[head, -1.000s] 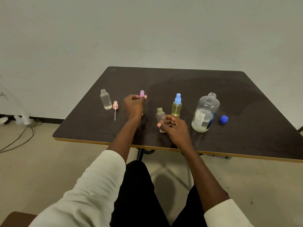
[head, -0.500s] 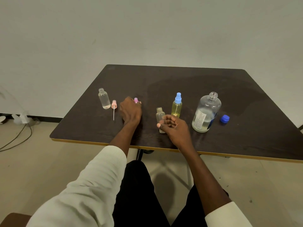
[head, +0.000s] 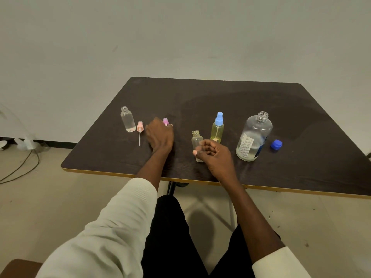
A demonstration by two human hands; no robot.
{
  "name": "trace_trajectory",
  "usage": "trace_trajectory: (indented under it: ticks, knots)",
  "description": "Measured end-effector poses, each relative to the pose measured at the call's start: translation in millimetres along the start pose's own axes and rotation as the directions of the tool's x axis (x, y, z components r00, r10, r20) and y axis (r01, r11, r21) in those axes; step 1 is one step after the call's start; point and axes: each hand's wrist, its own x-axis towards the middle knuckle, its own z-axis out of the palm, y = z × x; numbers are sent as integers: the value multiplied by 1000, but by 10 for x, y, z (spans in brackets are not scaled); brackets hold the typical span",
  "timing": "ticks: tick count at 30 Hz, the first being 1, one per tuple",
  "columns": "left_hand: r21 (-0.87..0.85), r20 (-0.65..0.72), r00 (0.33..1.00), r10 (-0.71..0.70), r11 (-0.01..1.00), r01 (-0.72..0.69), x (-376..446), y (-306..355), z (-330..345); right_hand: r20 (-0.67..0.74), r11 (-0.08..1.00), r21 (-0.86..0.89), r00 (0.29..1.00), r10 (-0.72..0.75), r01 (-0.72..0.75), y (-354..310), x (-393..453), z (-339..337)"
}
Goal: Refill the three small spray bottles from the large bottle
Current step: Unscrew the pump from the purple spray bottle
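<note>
On the dark table (head: 241, 101) my left hand (head: 159, 135) rests low, fingers closed over a purple spray head (head: 165, 121) that touches the tabletop. My right hand (head: 215, 155) curls around the base of a small uncapped clear bottle (head: 196, 139), which stands upright. Just behind it is a yellowish spray bottle (head: 217, 130) with its blue spray head on. The large clear bottle (head: 254, 137) stands open at the right with little liquid inside, and its blue cap (head: 276, 144) lies beside it. At the far left stands another uncapped small bottle (head: 127, 120), next to a loose pink spray head (head: 140, 128).
The table's front edge (head: 120, 174) has a yellow trim just behind my wrists. Cables (head: 22, 167) and white clutter lie on the floor at the left. A plain wall stands behind the table. My lap is below the table edge.
My left hand has brought the purple spray head down from mid-air to the tabletop, slightly to the left. My right hand and the bottles have stayed put.
</note>
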Motion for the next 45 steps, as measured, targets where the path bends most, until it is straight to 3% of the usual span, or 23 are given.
trace_trajectory:
  ticks: [36,45]
  knots:
    - [-32,10,1000,16,999,-16,-34,18,-32,-9,1000,-2,1000,0,-1,-47,-15,-10]
    - [-134,-30,997,75,988,-78,-102,86,-105,-7,1000,-16,1000,-1,1,-36,-12,-1]
